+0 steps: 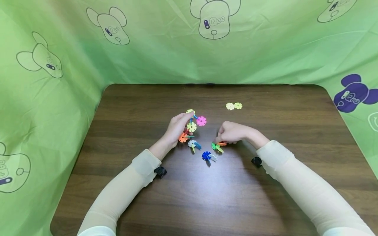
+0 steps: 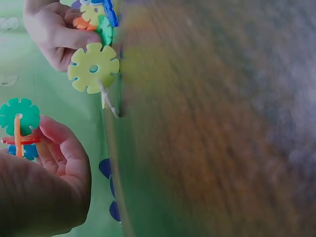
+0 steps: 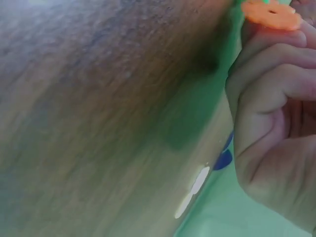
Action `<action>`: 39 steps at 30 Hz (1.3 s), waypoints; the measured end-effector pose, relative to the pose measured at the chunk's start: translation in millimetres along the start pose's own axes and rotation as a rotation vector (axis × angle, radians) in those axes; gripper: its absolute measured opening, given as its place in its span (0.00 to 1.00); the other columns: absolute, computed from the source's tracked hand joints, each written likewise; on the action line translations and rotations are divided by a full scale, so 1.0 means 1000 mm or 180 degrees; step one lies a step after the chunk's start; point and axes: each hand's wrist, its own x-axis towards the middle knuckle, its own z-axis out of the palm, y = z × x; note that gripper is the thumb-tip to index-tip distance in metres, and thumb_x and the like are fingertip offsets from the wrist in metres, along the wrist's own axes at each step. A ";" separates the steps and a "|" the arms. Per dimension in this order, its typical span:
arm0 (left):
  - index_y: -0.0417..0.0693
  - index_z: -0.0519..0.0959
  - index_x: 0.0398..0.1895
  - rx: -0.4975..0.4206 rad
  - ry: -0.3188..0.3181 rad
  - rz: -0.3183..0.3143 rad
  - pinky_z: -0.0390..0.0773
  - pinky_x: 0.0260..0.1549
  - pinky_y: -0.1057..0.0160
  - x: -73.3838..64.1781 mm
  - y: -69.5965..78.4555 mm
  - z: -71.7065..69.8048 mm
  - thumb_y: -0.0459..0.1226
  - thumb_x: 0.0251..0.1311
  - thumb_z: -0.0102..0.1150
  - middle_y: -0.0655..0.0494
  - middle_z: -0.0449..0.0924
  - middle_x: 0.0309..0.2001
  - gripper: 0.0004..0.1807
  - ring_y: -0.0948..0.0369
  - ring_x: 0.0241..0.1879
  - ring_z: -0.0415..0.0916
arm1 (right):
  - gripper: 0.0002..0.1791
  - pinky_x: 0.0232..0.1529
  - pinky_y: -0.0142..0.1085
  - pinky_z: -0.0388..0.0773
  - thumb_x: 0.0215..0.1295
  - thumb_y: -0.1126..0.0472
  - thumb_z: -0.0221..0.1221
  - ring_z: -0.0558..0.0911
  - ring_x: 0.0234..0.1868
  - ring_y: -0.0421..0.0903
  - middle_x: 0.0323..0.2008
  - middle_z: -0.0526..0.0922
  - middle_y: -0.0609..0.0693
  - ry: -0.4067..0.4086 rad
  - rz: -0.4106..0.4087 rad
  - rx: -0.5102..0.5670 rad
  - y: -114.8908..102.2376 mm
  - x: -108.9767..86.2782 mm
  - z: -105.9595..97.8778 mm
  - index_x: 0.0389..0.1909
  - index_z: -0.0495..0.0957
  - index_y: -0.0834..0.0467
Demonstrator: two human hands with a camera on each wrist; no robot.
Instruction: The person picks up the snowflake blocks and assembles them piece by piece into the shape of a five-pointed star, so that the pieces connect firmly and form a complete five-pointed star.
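Observation:
My left hand (image 1: 176, 127) holds a linked set of notched plastic discs, with a pink disc (image 1: 201, 121), a yellow disc (image 1: 191, 127) and an orange disc (image 1: 182, 137) showing. In the left wrist view its fingers curve round the set beside a green disc (image 2: 19, 117); part of the grip is hidden. To the right, my right hand (image 1: 233, 132) pinches a small cluster with a green disc (image 1: 214, 146). An orange disc (image 3: 271, 15) of that cluster shows above the curled fingers in the right wrist view.
Between the hands and nearer the body lie a white-and-blue disc cluster (image 1: 192, 143) and a dark blue cluster (image 1: 206, 155). Two pale yellow discs (image 1: 234, 106) lie farther back on the brown wooden table (image 1: 133, 101). Green printed cloth (image 1: 165, 59) hangs behind and at the sides.

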 end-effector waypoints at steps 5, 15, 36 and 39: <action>0.37 0.77 0.39 0.0003 -0.0040 0.0019 0.81 0.25 0.68 0.000 0.000 0.001 0.49 0.69 0.60 0.60 0.68 0.30 0.21 0.65 0.25 0.74 | 0.16 0.17 0.29 0.61 0.68 0.57 0.62 0.66 0.15 0.38 0.16 0.73 0.46 0.0287 -0.0104 0.0689 0.008 -0.007 -0.008 0.21 0.79 0.59; 0.34 0.79 0.55 0.0311 -0.0104 0.0035 0.78 0.44 0.63 0.000 0.002 0.001 0.52 0.74 0.56 0.54 0.76 0.45 0.27 0.64 0.33 0.79 | 0.13 0.19 0.27 0.69 0.75 0.59 0.59 0.73 0.22 0.38 0.28 0.82 0.54 0.1280 -0.0433 0.1564 0.006 -0.018 -0.010 0.38 0.80 0.68; 0.38 0.78 0.45 0.0112 -0.0109 -0.0015 0.83 0.32 0.65 -0.002 0.005 0.006 0.51 0.76 0.55 0.56 0.74 0.32 0.22 0.61 0.26 0.82 | 0.11 0.17 0.26 0.67 0.75 0.62 0.61 0.76 0.22 0.36 0.29 0.87 0.49 0.1992 -0.0761 0.2362 -0.015 -0.019 0.011 0.43 0.80 0.68; 0.39 0.77 0.46 0.0089 -0.0125 -0.0090 0.82 0.31 0.66 -0.001 0.004 0.007 0.50 0.76 0.56 0.54 0.77 0.34 0.21 0.60 0.27 0.83 | 0.10 0.18 0.26 0.68 0.75 0.62 0.61 0.76 0.22 0.36 0.29 0.87 0.48 0.2048 -0.0745 0.2375 -0.014 -0.019 0.012 0.43 0.80 0.68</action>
